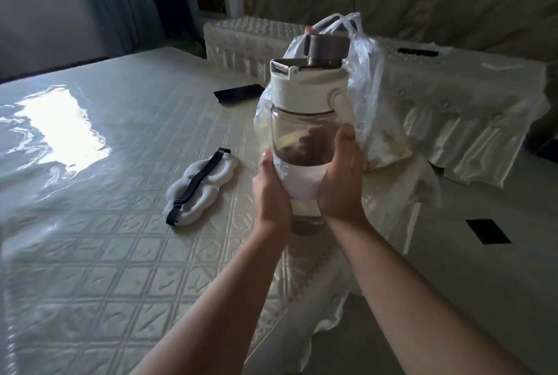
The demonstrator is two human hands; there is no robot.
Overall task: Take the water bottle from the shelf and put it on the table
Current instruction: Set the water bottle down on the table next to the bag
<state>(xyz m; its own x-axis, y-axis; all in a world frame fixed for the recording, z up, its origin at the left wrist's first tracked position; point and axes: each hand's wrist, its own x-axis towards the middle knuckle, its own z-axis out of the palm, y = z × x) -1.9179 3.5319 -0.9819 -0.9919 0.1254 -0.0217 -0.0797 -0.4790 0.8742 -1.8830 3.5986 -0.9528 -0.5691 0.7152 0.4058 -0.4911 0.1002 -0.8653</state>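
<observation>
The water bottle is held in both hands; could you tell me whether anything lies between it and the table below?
Nothing visible does. The water bottle is upright in the left hand and right hand. The table beneath is bare; the plastic bag stands just behind, the sleep mask aside.

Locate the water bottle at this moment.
In the head view, the water bottle is centre frame, upright, gripped between the left hand and right hand, in front of a plastic bag.

A clear water bottle (pixel 305 130) with cream lid and white band, over a cream bench (pixel 99 193) cover embossed in diamonds; white eye mask (pixel 200 189), black strap.
</observation>
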